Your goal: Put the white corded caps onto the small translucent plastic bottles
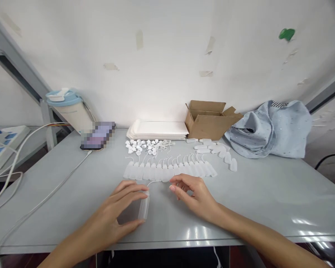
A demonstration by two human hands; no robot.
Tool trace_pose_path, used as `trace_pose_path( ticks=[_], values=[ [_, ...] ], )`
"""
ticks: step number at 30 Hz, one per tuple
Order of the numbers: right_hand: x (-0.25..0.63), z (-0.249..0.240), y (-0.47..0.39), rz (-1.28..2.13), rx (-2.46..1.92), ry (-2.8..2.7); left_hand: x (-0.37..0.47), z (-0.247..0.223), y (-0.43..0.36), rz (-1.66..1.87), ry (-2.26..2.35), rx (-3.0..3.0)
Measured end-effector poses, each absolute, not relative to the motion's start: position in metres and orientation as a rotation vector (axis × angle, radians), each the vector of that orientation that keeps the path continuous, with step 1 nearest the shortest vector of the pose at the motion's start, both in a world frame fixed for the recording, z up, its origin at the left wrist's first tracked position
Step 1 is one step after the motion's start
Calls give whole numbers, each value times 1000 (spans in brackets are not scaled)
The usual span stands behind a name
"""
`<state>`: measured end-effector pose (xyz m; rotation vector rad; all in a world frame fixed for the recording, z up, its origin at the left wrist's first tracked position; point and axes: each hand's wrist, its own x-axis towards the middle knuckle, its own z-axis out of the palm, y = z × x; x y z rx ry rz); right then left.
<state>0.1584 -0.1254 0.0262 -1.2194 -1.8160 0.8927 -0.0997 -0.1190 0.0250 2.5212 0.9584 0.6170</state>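
Seen in the head view, the left hand (111, 209) bends in a wide C, its fingers and thumb spanning the two ends of a narrow, see-through plastic tag (143, 208), which lies just above or on the glossy grey surface (254, 208). From the tag's far end a thin white cord (153, 182) runs across to the right hand (197, 191), whose thumb and fingers are nearly together; whether they pinch the cord, I can't tell. Just beyond both sets of fingers stands a neat row of frosted, corded plastic tags (156, 172), with small white plastic caps (139, 153) farther off. Past the right fingers, off to their right, are loose frosted plastic pieces (233, 165) and, behind those, an open brown cardboard box (212, 127). A blue-lidded cream cup (74, 114) stands well beyond the left fingers.
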Motion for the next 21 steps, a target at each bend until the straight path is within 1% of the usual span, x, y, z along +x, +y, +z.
trace_pose_path(
  ticks=[3,7,12,16,19,21],
  values=[
    [157,24,-124,877,-1210,-1848,-115,19,-118,545,1046,2480],
    [156,21,-124,854,-1191,-1882,-123,12,-116,546,1140,2428],
    [157,23,-125,827,-1196,-1901,-127,15,-115,566,1186,2409],
    [156,24,-125,789,-1199,-1912,-129,19,-115,510,1176,2441],
    [157,27,-127,706,-1163,-1950,-130,21,-115,511,1158,2474],
    [161,31,-131,555,-1050,-2013,-129,24,-114,543,1166,2483]
  ],
)
